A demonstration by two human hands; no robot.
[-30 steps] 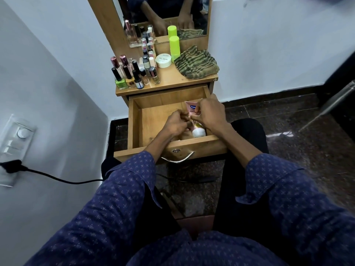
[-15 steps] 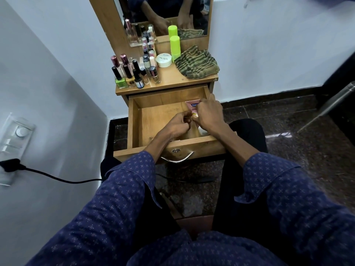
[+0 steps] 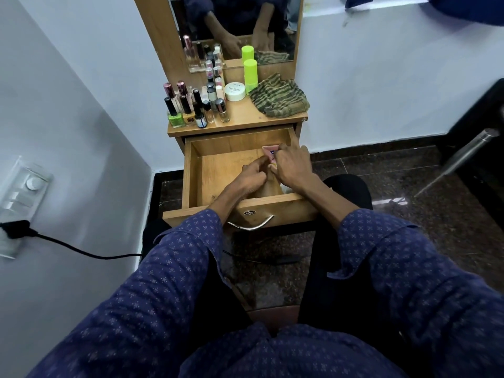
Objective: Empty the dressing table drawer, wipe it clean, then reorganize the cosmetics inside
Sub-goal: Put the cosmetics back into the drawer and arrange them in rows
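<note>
A narrow wooden table [image 3: 253, 118] with a mirror [image 3: 240, 25] stands in the corner between pale walls, on a dark stone floor [image 3: 409, 214]. Its drawer [image 3: 191, 170] is pulled out toward my knees, and most of its wooden bottom is bare. Both my hands are inside it at the right side. My right hand [image 3: 293, 166] has its fingers curled around a pink tube [image 3: 270, 152], which lies along the drawer's right wall with its flat end pointing toward the back. My left hand [image 3: 252, 175] is just beside it, fingers bent and fingertips meeting the tube; I cannot tell whether they pinch it or only touch it. On the table top, at the left, a cluster of nail polish bottles [image 3: 191, 107] stands upright, with a round white jar [image 3: 235, 91] behind them to the right and a bright green bottle [image 3: 250, 73] against the mirror. A striped green cloth [image 3: 279, 96] lies crumpled at the right end. A black cord [image 3: 81, 248] runs from a wall socket on my left.
</note>
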